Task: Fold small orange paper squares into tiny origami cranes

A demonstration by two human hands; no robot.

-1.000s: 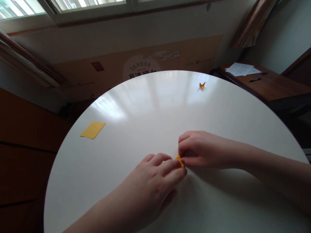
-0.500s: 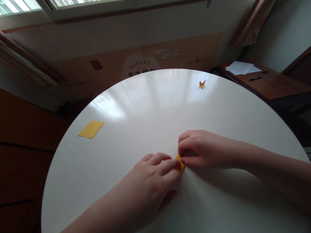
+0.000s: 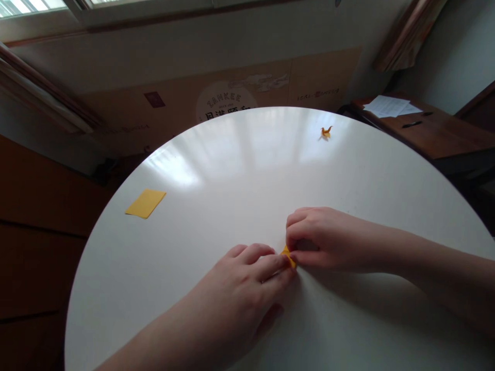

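Note:
A small folded piece of orange paper (image 3: 288, 254) lies on the round white table (image 3: 232, 170), mostly hidden under my fingers. My left hand (image 3: 243, 288) lies over it from the near left, fingertips pressed on the paper. My right hand (image 3: 328, 239) comes in from the right with its fingers curled and pinched on the same piece. Both hands meet at the paper near the table's front middle.
A flat yellow rectangle of paper (image 3: 146, 203) lies at the table's left edge. A tiny folded orange paper figure (image 3: 326, 132) stands far right. Behind are a cardboard panel (image 3: 232, 98) against the wall and a wooden side table with white sheets (image 3: 389, 106) and a pen.
My hands stay on the small orange paper; the left fingertips shifted slightly along it. The view drifted a little, nothing else moved.

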